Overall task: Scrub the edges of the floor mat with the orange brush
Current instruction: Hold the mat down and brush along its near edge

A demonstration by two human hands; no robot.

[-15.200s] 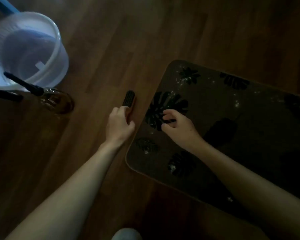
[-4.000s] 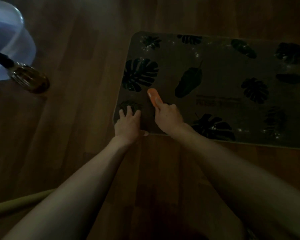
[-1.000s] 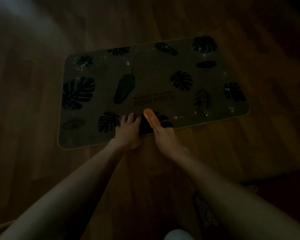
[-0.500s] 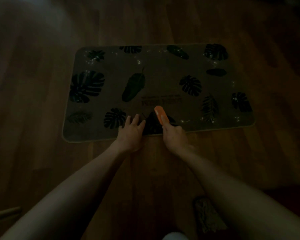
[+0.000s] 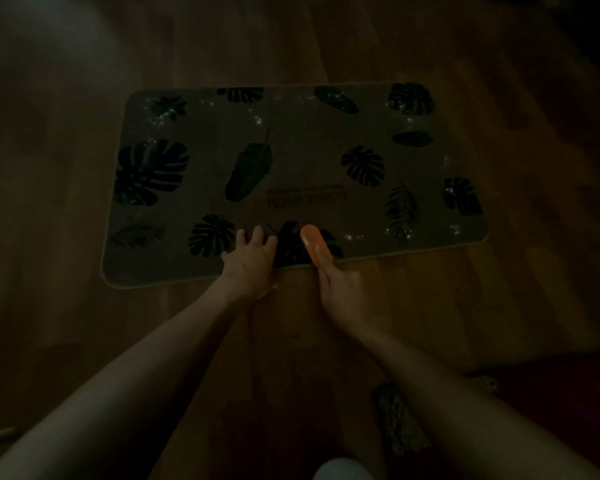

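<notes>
Right hand (image 5: 343,289) grips orange brush (image 5: 315,247), pointing away across mat (image 5: 291,140) edge; left hand (image 5: 252,261) flat.

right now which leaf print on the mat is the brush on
The dark leaf at the near edge of the mat, between the left hand and right hand; the brush overlaps only that one.

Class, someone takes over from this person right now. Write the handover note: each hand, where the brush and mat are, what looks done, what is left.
Left hand: flat, fingers spread, pressing the floor mat near the middle of its near edge.
Right hand: grips the orange brush, which lies across that same near edge.
Mat: flat on the wood floor, with shiny wet specks in places.
Done: not clear from this dim view.
Left: continue rightward along the near edge, then do the other edges.
</notes>
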